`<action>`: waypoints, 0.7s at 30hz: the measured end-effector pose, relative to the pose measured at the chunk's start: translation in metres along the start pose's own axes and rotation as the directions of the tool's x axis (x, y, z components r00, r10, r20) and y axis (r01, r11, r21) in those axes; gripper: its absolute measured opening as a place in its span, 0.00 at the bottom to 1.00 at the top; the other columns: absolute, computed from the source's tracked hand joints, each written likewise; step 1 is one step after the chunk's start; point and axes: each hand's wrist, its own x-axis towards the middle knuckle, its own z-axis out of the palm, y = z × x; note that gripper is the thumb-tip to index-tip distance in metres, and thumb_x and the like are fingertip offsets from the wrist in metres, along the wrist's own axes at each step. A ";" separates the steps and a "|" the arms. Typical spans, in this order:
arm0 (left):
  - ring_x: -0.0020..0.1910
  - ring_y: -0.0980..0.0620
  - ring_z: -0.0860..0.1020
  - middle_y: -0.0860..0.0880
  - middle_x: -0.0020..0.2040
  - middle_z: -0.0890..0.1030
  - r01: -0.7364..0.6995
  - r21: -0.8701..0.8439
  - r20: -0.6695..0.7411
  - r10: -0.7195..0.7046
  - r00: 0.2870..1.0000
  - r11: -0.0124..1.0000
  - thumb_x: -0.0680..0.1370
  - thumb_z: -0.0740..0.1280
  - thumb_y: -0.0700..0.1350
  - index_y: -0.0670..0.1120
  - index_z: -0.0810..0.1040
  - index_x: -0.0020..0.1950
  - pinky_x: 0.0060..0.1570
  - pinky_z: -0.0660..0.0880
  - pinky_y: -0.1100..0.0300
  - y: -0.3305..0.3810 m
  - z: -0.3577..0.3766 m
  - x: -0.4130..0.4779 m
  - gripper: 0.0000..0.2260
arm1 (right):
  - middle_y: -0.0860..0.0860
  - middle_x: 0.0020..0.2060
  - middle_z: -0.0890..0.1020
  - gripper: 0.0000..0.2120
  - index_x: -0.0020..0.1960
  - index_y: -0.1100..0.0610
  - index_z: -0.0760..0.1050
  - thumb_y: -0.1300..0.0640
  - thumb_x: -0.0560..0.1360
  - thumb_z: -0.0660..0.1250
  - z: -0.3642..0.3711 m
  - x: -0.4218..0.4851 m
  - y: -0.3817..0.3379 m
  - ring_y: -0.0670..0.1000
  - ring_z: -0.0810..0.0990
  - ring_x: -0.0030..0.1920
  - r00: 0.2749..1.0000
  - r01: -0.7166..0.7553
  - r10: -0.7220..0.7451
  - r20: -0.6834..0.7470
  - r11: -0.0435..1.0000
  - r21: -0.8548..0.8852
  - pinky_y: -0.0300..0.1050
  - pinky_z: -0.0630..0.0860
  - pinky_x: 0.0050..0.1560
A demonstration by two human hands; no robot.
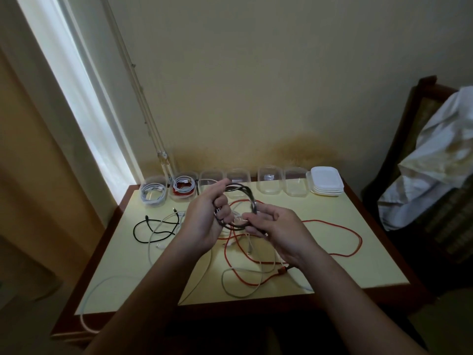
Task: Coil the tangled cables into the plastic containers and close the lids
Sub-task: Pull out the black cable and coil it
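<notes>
Bare forearms [143,303] reach in from the bottom edge and meet over the middle of the tabletop [371,265], which is pale yellow with a dark wooden border. The left hand [204,221] grips a coiled black cable [240,187], its fingers curled round the left side of the loops. The right hand [276,226] pinches the same coil on its right side between thumb and fingertips. The coil is held upright in the air, above the tangle and just in front of the containers.

Under the hands lies a long red cable [345,225], looping out to the right, with an orange plug [281,271] near the right wrist. White cables [240,294] cross it, and one white cable [85,313] hangs over the front left edge. A loose black cable [140,226] lies to the left.

Six clear containers stand in a row along the back edge, all open. The leftmost container [153,198] holds a coiled pale grey cable; the second container [183,194] holds a white cable, with something red under it, perhaps another cable. The third container [210,179] has a strand in it, partly hidden by the left hand. The other containers [270,183] look empty. A stack of white lids [326,184] sits at the right end of the row.

Any print on the plugs or containers is too small to read. A wooden chair [414,119] draped with a white cloth [440,155] stands to the right.
</notes>
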 end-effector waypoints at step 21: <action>0.21 0.58 0.54 0.54 0.25 0.57 -0.153 -0.194 -0.026 0.151 0.988 0.969 0.85 0.58 0.52 0.42 0.79 0.58 0.22 0.52 0.63 -0.010 0.013 -0.006 0.15 | 0.57 0.46 0.87 0.11 0.52 0.61 0.84 0.67 0.81 0.62 0.011 0.005 0.026 0.52 0.86 0.51 0.975 0.068 -0.053 -0.216 0.996 0.060 0.45 0.82 0.54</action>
